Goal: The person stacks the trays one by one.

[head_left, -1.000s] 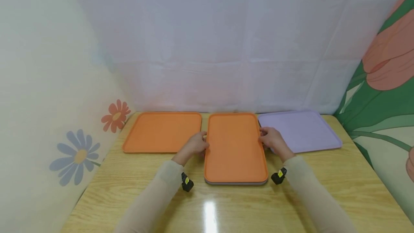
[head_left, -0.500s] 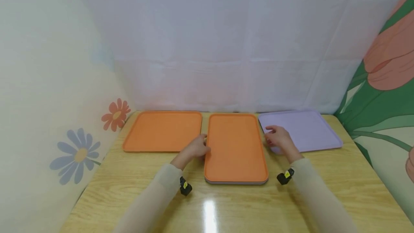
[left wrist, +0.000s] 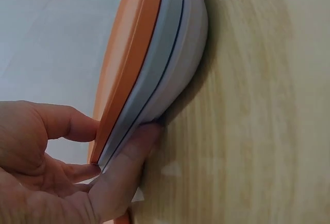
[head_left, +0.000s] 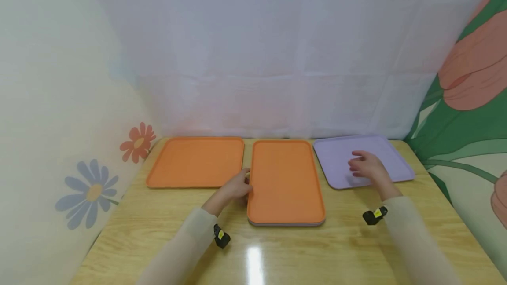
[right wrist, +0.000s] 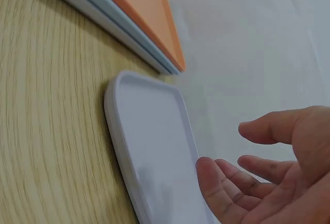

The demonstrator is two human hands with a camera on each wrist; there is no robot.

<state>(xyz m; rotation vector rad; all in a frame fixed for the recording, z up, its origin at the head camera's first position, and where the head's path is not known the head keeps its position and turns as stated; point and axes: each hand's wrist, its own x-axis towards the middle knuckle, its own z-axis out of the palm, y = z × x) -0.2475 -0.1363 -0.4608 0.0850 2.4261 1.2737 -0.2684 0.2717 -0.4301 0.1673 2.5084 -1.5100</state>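
In the middle stands a stack of trays (head_left: 286,184), orange on top with a blue-grey and a whitish tray under it. My left hand (head_left: 236,186) is at the stack's left edge. In the left wrist view the upper digit touches the orange tray's rim (left wrist: 126,74), and another finger (left wrist: 131,162) lies low against the bottom tray, so the edge is gripped between them. My right hand (head_left: 368,165) hovers over the purple tray (head_left: 336,175) at the right, holding nothing. In the right wrist view its fingers (right wrist: 273,126) are spread and loosely bent.
Another orange tray (head_left: 194,164) lies crosswise at the back left. All rest on a wood-grain table (head_left: 317,254) against a white cloth backdrop (head_left: 237,56). The purple tray shows more than one layer at its edge in the right wrist view.
My right hand has let go of the stack's right edge and moved right, over the purple tray. The left hand stays at the stack's left edge, slightly nearer the front.
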